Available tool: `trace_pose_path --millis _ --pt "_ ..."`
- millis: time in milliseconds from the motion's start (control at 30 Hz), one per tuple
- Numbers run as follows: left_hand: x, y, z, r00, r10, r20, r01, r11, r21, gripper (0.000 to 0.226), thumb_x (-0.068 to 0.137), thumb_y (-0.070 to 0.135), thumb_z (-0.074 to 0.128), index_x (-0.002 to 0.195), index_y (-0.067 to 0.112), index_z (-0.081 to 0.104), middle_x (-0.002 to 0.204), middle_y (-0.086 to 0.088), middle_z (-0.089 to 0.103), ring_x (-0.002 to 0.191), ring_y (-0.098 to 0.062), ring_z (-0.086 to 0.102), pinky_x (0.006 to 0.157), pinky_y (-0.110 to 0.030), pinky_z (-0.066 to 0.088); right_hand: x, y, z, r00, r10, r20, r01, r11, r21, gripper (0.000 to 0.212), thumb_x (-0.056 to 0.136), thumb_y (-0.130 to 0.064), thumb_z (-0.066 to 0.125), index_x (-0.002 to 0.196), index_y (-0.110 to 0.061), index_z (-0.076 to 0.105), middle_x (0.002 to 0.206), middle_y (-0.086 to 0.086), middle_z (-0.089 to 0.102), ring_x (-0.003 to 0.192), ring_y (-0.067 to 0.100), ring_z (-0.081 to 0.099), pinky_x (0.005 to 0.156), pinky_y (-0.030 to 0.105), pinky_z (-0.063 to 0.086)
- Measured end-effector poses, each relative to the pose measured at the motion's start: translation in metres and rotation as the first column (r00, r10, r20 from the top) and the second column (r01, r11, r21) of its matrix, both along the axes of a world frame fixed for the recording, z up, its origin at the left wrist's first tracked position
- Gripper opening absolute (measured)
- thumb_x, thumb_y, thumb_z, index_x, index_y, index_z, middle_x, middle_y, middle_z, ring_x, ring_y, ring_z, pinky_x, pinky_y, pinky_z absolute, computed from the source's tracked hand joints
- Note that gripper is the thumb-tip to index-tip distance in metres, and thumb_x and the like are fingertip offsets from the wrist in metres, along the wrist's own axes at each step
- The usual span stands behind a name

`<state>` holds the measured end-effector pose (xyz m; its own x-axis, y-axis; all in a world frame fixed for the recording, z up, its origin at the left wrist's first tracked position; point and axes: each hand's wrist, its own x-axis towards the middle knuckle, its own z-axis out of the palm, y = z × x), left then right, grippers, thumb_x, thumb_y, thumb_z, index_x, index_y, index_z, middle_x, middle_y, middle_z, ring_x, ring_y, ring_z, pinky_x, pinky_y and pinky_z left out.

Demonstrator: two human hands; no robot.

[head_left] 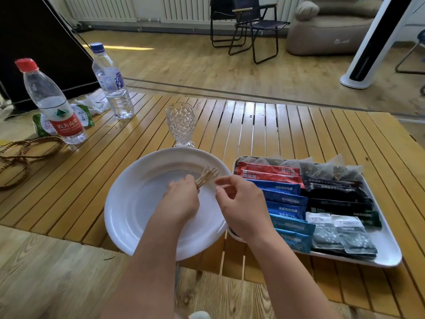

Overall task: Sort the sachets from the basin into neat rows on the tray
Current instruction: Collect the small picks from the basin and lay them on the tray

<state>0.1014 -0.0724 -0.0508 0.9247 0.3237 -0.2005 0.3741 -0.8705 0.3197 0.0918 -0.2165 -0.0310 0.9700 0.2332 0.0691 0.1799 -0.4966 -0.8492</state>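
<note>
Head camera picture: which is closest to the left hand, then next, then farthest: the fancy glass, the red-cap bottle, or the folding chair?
From the left hand, which pinches thin golden sticks over the white basin:
1. Glass, standing just beyond the basin's far rim.
2. Red-cap bottle, upright at the table's far left.
3. Folding chair, on the floor well past the table.
</note>
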Motion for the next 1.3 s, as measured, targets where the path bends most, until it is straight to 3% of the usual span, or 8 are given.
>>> trace_pose_path --millis 333,467,600,800,867,933,1133,1300 --pt "-0.005 -0.020 0.015 0.951 -0.029 0.309 0.098 0.973 -0.210 0.009 0.103 0.025 0.035 0.099 0.023 0.043 0.088 0.003 0.059 0.077 -0.014 0.054 0.064 -0.029 0.039 0.007 -0.012 0.000 0.996 -0.031 -0.085 0.039 0.995 0.097 0.029 0.096 -0.033 0.056 0.122 -0.022 0.060 0.105 -0.012 0.061 0.087 -0.001 0.057 0.076 0.015 0.050" --pt "-0.013 -0.041 0.026 0.856 -0.105 0.506 0.364 0.817 -0.447 0.014 0.103 0.025 0.036 0.103 0.025 0.051 0.088 0.006 0.066 0.081 -0.008 0.064 0.068 -0.029 0.053 0.012 -0.015 0.011 0.960 0.094 -0.264 0.025 0.910 0.414 0.046 0.094 -0.041 0.053 0.134 -0.019 0.051 0.124 -0.005 0.061 0.113 0.008 0.057 0.092 0.025 0.050" --pt "-0.014 -0.063 0.026 0.813 -0.157 0.560 0.445 0.789 -0.424 0.019 0.103 0.025 0.039 0.111 0.030 0.055 0.088 0.013 0.067 0.084 -0.001 0.065 0.067 -0.016 0.053 0.015 -0.023 0.018 0.925 0.126 -0.358 0.164 0.718 0.676 0.018 0.099 -0.026 0.048 0.107 -0.021 0.064 0.108 -0.001 0.069 0.108 0.011 0.063 0.099 0.033 0.050" --pt "-0.012 -0.088 0.026 0.840 0.053 0.540 0.311 0.768 -0.560 0.054 0.102 0.046 0.026 0.081 0.016 0.064 0.073 -0.002 0.067 0.075 -0.020 0.064 0.067 -0.042 0.053 0.018 -0.040 0.017 0.923 0.012 -0.385 0.301 0.600 0.741 0.029 0.100 -0.029 0.044 0.098 -0.011 0.067 0.103 0.011 0.072 0.102 0.021 0.066 0.091 0.038 0.053" --pt "-0.012 -0.100 0.030 0.846 0.332 0.417 0.155 0.595 -0.788 0.046 0.104 0.035 0.026 0.084 0.020 0.065 0.083 -0.003 0.068 0.086 -0.018 0.063 0.072 -0.031 0.050 0.021 -0.044 0.017 0.941 -0.071 -0.330 0.309 0.571 0.761 0.027 0.100 -0.029 0.044 0.095 -0.012 0.064 0.090 0.004 0.075 0.096 0.019 0.069 0.097 0.041 0.049" --pt "-0.009 -0.110 0.037 0.822 0.541 0.175 0.033 0.263 -0.964 0.042 0.104 0.032 0.029 0.090 0.020 0.066 0.091 -0.003 0.071 0.094 -0.016 0.063 0.079 -0.025 0.046 0.021 -0.047 0.021 0.946 -0.084 -0.312 0.312 0.486 0.816 0.021 0.098 -0.024 0.044 0.091 -0.014 0.061 0.077 -0.002 0.075 0.085 0.013 0.070 0.096 0.037 0.048" --pt "-0.006 -0.117 0.049 0.848 0.498 -0.183 0.012 -0.363 -0.932 0.048 0.103 0.036 0.030 0.109 0.005 0.067 0.101 -0.018 0.073 0.097 -0.026 0.071 0.087 -0.036 0.054 0.010 -0.039 0.025 0.960 0.044 -0.277 0.237 0.399 0.886 0.030 0.085 -0.030 0.052 0.099 -0.005 0.061 0.086 0.012 0.073 0.086 0.027 0.070 0.084 0.036 0.057" --pt "-0.008 -0.119 0.048 0.869 0.434 -0.239 -0.006 -0.472 -0.881 0.035 0.097 0.025 0.043 0.091 0.008 0.073 0.092 -0.015 0.074 0.081 -0.026 0.074 0.080 -0.036 0.057 0.001 -0.040 0.024 0.964 0.087 -0.252 0.149 0.608 0.780 0.028 0.101 -0.013 0.041 0.083 -0.014 0.064 0.067 -0.007 0.072 0.069 0.000 0.068 0.066 0.012 0.053"
